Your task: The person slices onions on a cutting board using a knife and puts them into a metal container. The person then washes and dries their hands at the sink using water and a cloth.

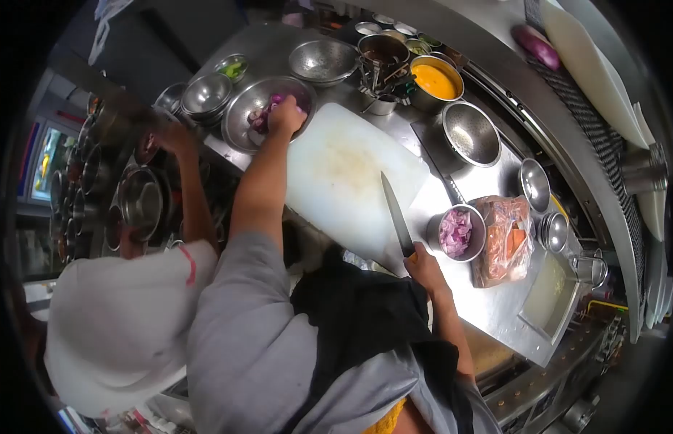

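My left hand [286, 117] reaches into a wide steel bowl [239, 108] at the upper left, its fingers closed around a piece of red onion [278, 98]. More purple onion pieces lie in the bowl under and beside the hand. In my right hand [422, 266] is the handle of a kitchen knife [396, 210]. Its long blade points away from me over the right edge of a white cutting board [322, 173]. The board bears only a brownish stain. Close to the right hand stands a steel pot of chopped red onion [456, 233].
A plastic-wrapped reddish package [504, 242] lies right of the onion pot. Behind the board stand a pot of orange liquid [435, 81], a perforated bowl [323, 61] and another steel bowl [472, 134]. At left, a person in a white cap [127, 325] stretches out an arm [190, 184].
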`<state>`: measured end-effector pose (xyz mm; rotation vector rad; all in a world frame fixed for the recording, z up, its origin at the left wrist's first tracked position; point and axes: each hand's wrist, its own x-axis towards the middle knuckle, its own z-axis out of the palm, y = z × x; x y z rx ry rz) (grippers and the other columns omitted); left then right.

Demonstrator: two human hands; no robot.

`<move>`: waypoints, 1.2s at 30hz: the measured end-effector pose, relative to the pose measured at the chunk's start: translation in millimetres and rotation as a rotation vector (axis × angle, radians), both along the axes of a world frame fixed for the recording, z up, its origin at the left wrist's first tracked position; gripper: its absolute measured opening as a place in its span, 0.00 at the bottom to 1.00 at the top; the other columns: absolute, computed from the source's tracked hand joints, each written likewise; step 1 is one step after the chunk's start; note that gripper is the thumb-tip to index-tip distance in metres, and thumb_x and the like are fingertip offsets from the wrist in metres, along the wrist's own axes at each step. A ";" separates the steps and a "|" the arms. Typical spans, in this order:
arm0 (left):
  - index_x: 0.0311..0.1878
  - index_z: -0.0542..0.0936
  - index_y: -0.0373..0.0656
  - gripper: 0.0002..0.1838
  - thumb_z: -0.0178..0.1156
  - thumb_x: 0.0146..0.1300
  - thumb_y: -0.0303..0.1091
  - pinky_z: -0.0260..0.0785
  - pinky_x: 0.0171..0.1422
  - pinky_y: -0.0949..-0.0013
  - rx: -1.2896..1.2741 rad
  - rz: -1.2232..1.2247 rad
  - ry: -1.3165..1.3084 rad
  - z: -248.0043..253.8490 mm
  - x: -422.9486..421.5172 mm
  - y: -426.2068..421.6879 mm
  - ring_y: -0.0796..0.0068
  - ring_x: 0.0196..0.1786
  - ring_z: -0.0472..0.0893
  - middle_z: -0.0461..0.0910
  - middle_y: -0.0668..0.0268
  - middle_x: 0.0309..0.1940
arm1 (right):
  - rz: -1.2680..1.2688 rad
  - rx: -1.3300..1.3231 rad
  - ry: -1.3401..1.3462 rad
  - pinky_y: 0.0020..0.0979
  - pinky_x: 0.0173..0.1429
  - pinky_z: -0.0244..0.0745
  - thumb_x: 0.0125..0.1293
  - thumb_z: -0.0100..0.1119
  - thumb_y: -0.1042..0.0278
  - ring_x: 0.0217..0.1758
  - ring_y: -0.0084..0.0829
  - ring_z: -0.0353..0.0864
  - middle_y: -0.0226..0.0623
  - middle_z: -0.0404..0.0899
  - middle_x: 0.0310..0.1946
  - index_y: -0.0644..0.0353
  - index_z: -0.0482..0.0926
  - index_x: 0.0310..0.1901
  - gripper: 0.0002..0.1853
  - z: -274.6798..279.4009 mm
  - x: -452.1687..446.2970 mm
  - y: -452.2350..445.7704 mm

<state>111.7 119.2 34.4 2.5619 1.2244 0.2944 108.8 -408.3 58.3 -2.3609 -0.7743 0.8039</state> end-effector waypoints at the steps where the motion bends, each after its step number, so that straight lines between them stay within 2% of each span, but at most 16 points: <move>1: 0.53 0.78 0.42 0.20 0.64 0.60 0.41 0.74 0.59 0.56 -0.004 0.059 -0.186 14.3 -2.4 -16.1 0.49 0.54 0.82 0.83 0.52 0.52 | 0.009 0.014 0.040 0.52 0.45 0.78 0.62 0.61 0.66 0.38 0.58 0.84 0.57 0.83 0.32 0.66 0.72 0.48 0.17 1.7 2.5 -4.3; 2: 0.53 0.78 0.42 0.20 0.64 0.60 0.41 0.74 0.59 0.56 0.009 0.061 -0.185 25.7 -6.6 -33.1 0.49 0.54 0.82 0.83 0.52 0.52 | 0.012 0.025 0.041 0.52 0.45 0.78 0.62 0.61 0.66 0.38 0.58 0.84 0.57 0.83 0.32 0.66 0.72 0.48 0.17 -4.0 6.6 -9.4; 4: 0.54 0.77 0.40 0.25 0.72 0.55 0.38 0.74 0.56 0.58 0.040 -0.108 -0.538 43.9 -20.3 -70.1 0.51 0.49 0.83 0.83 0.53 0.48 | 0.103 0.047 -0.078 0.53 0.44 0.78 0.62 0.61 0.65 0.37 0.59 0.83 0.58 0.82 0.31 0.66 0.72 0.46 0.16 -22.9 13.5 -18.2; 6: 0.54 0.79 0.40 0.21 0.72 0.58 0.34 0.74 0.53 0.70 -0.165 -0.207 -0.666 17.0 -28.7 -121.4 0.69 0.45 0.82 0.83 0.60 0.46 | 0.146 0.070 -0.103 0.54 0.44 0.78 0.61 0.61 0.65 0.37 0.60 0.83 0.58 0.82 0.31 0.66 0.72 0.44 0.15 -26.4 20.2 -16.4; 7: 0.54 0.79 0.40 0.21 0.72 0.58 0.34 0.74 0.53 0.70 -0.177 -0.206 -0.650 3.3 -31.6 -150.3 0.69 0.45 0.82 0.83 0.60 0.46 | 0.183 0.074 -0.129 0.55 0.44 0.78 0.60 0.60 0.66 0.36 0.60 0.83 0.58 0.82 0.30 0.66 0.72 0.43 0.15 -27.8 21.7 -18.6; 9: 0.51 0.80 0.39 0.14 0.68 0.64 0.32 0.73 0.53 0.73 -0.755 -0.221 -0.664 -24.3 -37.9 -204.6 0.77 0.45 0.80 0.83 0.63 0.46 | 0.187 0.083 -0.134 0.56 0.46 0.77 0.59 0.59 0.67 0.38 0.61 0.82 0.60 0.81 0.31 0.66 0.72 0.41 0.13 -30.9 28.0 -16.9; 12: 0.49 0.82 0.37 0.13 0.66 0.65 0.34 0.73 0.52 0.73 -0.835 -0.176 -0.664 -62.4 -49.2 -245.1 0.78 0.45 0.79 0.83 0.63 0.44 | 0.222 0.069 -0.134 0.57 0.49 0.76 0.58 0.57 0.69 0.40 0.63 0.82 0.64 0.81 0.33 0.67 0.72 0.44 0.14 -38.3 35.7 -15.8; 16: 0.53 0.82 0.39 0.12 0.62 0.68 0.31 0.73 0.54 0.71 -0.754 -0.228 -0.583 -60.2 -61.5 -248.8 0.75 0.44 0.81 0.83 0.64 0.48 | 0.236 0.063 -0.087 0.58 0.53 0.75 0.59 0.56 0.69 0.43 0.65 0.81 0.67 0.81 0.36 0.68 0.71 0.49 0.18 -26.3 33.7 -10.0; 18: 0.50 0.84 0.41 0.11 0.62 0.66 0.31 0.75 0.53 0.68 -0.445 -0.213 -0.566 -54.2 -64.6 -246.2 0.68 0.45 0.82 0.84 0.62 0.43 | 0.245 0.080 -0.087 0.58 0.54 0.75 0.59 0.56 0.69 0.44 0.65 0.81 0.68 0.81 0.37 0.68 0.70 0.50 0.19 -28.0 31.6 -10.0; 19: 0.50 0.84 0.41 0.11 0.62 0.66 0.31 0.75 0.53 0.68 -0.444 -0.222 -0.571 -51.3 -65.9 -243.8 0.68 0.45 0.82 0.84 0.62 0.43 | 0.237 0.066 -0.088 0.58 0.54 0.75 0.59 0.55 0.69 0.44 0.65 0.81 0.67 0.81 0.36 0.67 0.70 0.50 0.18 -28.6 31.4 -9.3; 21: 0.49 0.85 0.43 0.11 0.61 0.65 0.30 0.75 0.55 0.64 -0.377 -0.167 -0.555 -49.8 -69.5 -237.0 0.60 0.47 0.83 0.84 0.59 0.44 | 0.222 0.048 -0.098 0.58 0.54 0.75 0.59 0.55 0.68 0.44 0.65 0.81 0.67 0.81 0.36 0.67 0.71 0.50 0.18 -28.0 29.9 -8.6; 24: 0.49 0.84 0.40 0.10 0.58 0.67 0.28 0.76 0.54 0.65 -0.309 -0.160 -0.468 -55.6 -67.3 -226.5 0.62 0.46 0.83 0.83 0.58 0.48 | 0.210 0.034 -0.139 0.58 0.53 0.75 0.60 0.54 0.68 0.43 0.65 0.82 0.67 0.81 0.36 0.65 0.71 0.51 0.18 -24.3 25.0 -5.2; 28: 0.47 0.84 0.40 0.09 0.59 0.65 0.27 0.76 0.54 0.63 -0.242 -0.198 -0.522 -59.0 -66.2 -224.7 0.59 0.45 0.83 0.82 0.57 0.49 | 0.198 0.042 -0.199 0.59 0.51 0.75 0.63 0.53 0.68 0.41 0.64 0.82 0.65 0.81 0.33 0.64 0.71 0.51 0.16 -25.3 17.8 2.2; 30: 0.44 0.83 0.44 0.08 0.61 0.63 0.29 0.75 0.52 0.57 -0.211 -0.187 -0.549 -51.0 -70.6 -232.3 0.54 0.47 0.81 0.80 0.57 0.45 | 0.214 0.035 -0.245 0.59 0.50 0.76 0.64 0.52 0.68 0.39 0.64 0.83 0.65 0.81 0.32 0.64 0.72 0.51 0.15 -20.8 13.2 7.9; 36: 0.42 0.79 0.45 0.06 0.62 0.60 0.29 0.73 0.48 0.55 -0.212 -0.331 -0.584 -32.2 -83.2 -234.9 0.54 0.41 0.78 0.76 0.58 0.38 | 0.266 -0.013 -0.326 0.60 0.43 0.77 0.66 0.51 0.69 0.34 0.63 0.83 0.64 0.81 0.28 0.64 0.72 0.47 0.11 18.3 3.1 30.0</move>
